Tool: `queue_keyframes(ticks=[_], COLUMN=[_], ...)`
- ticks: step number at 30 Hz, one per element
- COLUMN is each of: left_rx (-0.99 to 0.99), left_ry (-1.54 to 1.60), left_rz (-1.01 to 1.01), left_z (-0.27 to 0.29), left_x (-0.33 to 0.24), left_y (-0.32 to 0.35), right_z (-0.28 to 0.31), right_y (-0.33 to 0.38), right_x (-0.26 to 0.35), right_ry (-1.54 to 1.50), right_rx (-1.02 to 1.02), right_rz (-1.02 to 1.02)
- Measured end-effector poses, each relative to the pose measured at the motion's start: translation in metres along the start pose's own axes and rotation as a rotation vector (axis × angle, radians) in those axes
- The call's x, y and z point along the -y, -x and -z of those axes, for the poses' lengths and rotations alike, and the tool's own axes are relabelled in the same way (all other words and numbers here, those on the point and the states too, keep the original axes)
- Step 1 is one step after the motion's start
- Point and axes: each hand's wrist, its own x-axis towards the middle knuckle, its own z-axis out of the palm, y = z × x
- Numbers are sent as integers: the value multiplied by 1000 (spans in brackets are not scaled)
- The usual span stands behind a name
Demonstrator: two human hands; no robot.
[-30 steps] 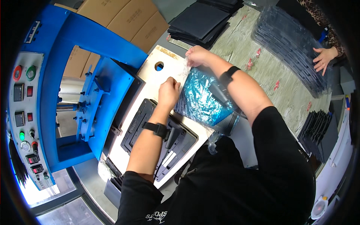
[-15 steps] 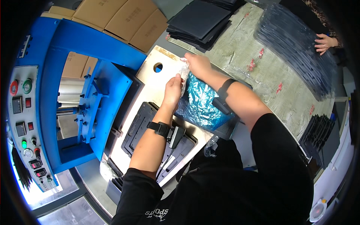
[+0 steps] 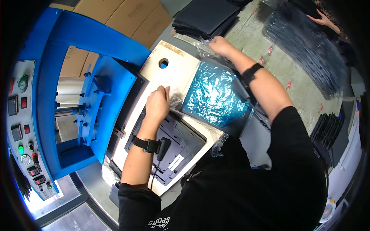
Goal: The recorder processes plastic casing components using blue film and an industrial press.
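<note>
A dark panel with shiny blue film (image 3: 216,94) over its face lies on the pale board in front of me. My right hand (image 3: 222,46) is closed at the panel's far edge, pinching clear plastic film (image 3: 204,48). My left hand (image 3: 158,104) is closed to the left of the panel, and crumpled clear film (image 3: 176,101) runs from its fingertips toward the panel's edge. Below the left hand, a black plastic tray-like part (image 3: 183,142) sits on the board, partly hidden by my forearm. Both wrists carry black straps with small devices.
A blue press (image 3: 115,92) with a control panel (image 3: 27,134) stands at the left. Cardboard boxes (image 3: 127,19) are stacked behind it. Black sheets (image 3: 206,17) and plastic-wrapped panels (image 3: 304,50) lie on the table at right, near another person's hand (image 3: 323,20).
My hands have moved apart, the right one away and rightward, the left one leftward and nearer, spreading the clear film. More blue film shows. The other person's hand has lifted off the wrapped stack.
</note>
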Motion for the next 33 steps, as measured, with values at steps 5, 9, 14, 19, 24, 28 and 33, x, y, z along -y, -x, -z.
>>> queue_keyframes(ticks=[5,9,14,19,24,28,33], left_rx=[96,155,390,413,327,153,293], left_ry=[-250,-181,-229,135,14,146,600], left_rz=[-22,-17,-117,-58,-125,-110,407], left_z=[-21,-7,-6,-46,-79,-98,-98], left_x=[39,7,-31,-7,-10,-1,-14], left_y=[-20,-9,1,-29,-27,-34,-35], right_z=[91,117,-15,-75,-53,-68,-52], right_y=[93,213,308,303,297,286,302], right_x=[-45,-74,-101,-118,-100,-100,-102], right_ry=[84,35,-862,-1092,-1297,-1340,-1466], right_rx=[-165,-33,18,-112,2,-110,-62], right_rz=[325,88,-399,-253,-309,-332,-281])
